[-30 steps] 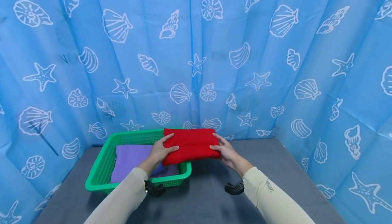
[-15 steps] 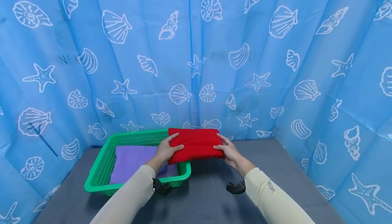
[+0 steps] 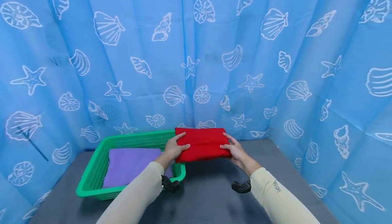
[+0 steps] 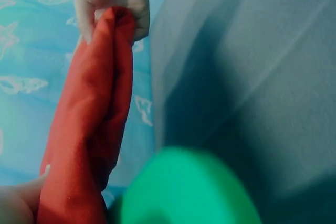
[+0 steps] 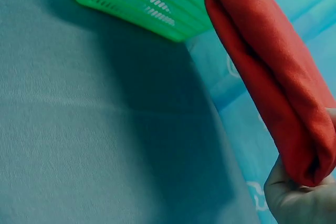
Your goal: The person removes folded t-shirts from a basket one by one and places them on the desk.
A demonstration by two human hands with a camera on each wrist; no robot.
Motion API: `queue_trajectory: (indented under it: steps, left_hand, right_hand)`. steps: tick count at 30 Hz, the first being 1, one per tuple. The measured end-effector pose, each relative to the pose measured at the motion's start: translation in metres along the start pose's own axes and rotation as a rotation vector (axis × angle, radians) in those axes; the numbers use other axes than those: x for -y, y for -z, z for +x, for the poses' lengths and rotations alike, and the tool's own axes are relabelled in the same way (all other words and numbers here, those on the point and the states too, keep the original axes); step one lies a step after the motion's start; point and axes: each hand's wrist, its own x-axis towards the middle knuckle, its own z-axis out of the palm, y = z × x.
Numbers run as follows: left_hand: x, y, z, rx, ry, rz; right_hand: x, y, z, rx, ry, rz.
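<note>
A folded red cloth [image 3: 203, 144] is held up above the table by both hands, just right of the green basket. My left hand [image 3: 173, 149] grips its left end, thumb on the near face. The right hand [image 3: 239, 152] grips the opposite end in the same way. In the left wrist view the red cloth [image 4: 89, 114] shows thick folded layers along its lower edge. From the right wrist view, the right hand [image 5: 299, 200] pinches the folded end of the cloth [image 5: 273, 66]. The left hand's fingers behind the cloth are hidden.
A green plastic basket [image 3: 87, 179] stands on the left of the grey table [image 3: 211, 196]. Folded purple cloth [image 3: 131, 164] lies inside it. Behind the table hangs a blue curtain [image 3: 196, 112] with white shell prints. Black cameras are strapped under both wrists.
Both hands have carried the red cloth to the right, away from above the basket. The head view has also turned slightly right.
</note>
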Motion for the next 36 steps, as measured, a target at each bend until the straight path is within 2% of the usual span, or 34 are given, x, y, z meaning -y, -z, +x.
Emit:
queue_trajectory:
  steps: [11,15,20,25,31,36]
  left_hand:
    - [-0.013,-0.033,-0.001,0.009,-0.008,-0.028]
    - [-0.016,-0.046,-0.002,0.010,0.006,-0.045]
    - [-0.016,-0.066,-0.004,-0.018,0.011,-0.033]
    - [-0.012,-0.088,-0.007,-0.052,0.022,-0.032]
    - [0.002,-0.111,-0.006,-0.065,0.017,-0.042]
    - [0.007,-0.126,-0.001,-0.121,0.000,-0.035]
  right_hand:
    - [0.001,0.028,0.002,-0.048,0.001,-0.018]
    - [0.000,0.040,0.002,-0.043,0.010,-0.029]
    - [-0.003,0.054,0.001,-0.047,0.008,-0.062]
    - [-0.012,0.067,0.000,-0.077,0.013,-0.129]
    - [-0.023,0.081,0.004,-0.097,0.015,-0.198]
    - [-0.027,0.088,0.014,-0.129,0.046,-0.255]
